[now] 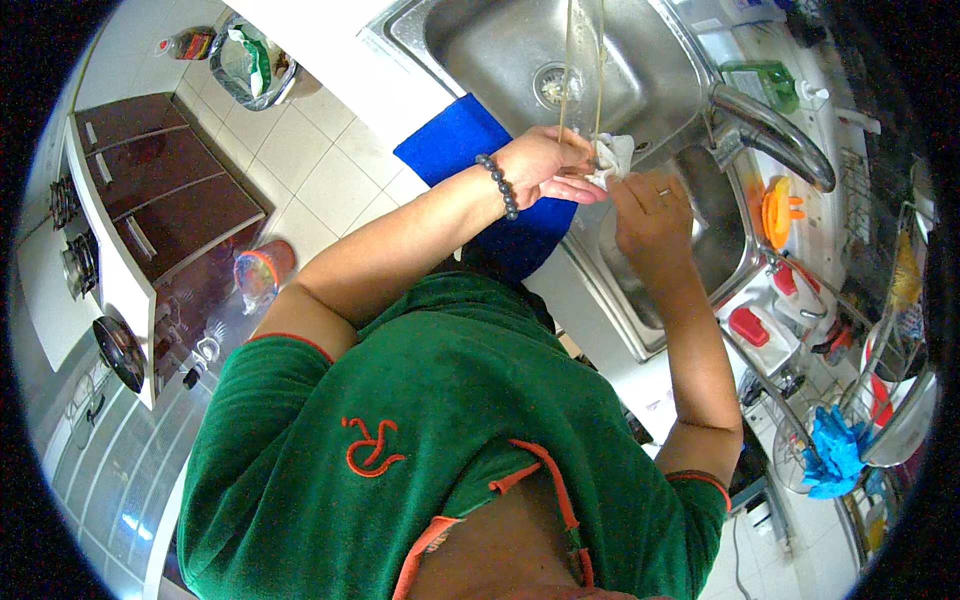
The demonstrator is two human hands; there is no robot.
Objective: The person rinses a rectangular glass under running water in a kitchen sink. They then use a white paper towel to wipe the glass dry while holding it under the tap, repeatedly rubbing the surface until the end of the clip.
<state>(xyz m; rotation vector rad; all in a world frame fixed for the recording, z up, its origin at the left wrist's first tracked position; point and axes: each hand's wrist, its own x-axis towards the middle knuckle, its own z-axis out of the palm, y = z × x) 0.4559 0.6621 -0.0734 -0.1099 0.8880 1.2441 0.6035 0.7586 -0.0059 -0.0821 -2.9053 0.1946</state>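
Over the near side of the steel sink [480, 40], my two hands meet. My left hand [555, 165], with dark beads at its wrist, is closed about the lower ends of two long, thin tan chopsticks [599, 80], which point up and away. A crumpled white cloth [615, 155] sits against the chopsticks between the hands. From the right, my right hand [655, 215] pinches the cloth's edge; its fingers are slightly blurred. Below the left wrist, a blue mat [450, 138] hangs over the counter edge. What lies inside the left fingers is partly hidden.
The tap [770, 130] arches right of the two basins. Beyond stand a green soap bottle [765, 85], an orange item [778, 212], a red sponge [750, 328] and blue gloves [838, 452]. A lined bin [250, 95] and a bottle [188, 43] stand on the floor at far left.
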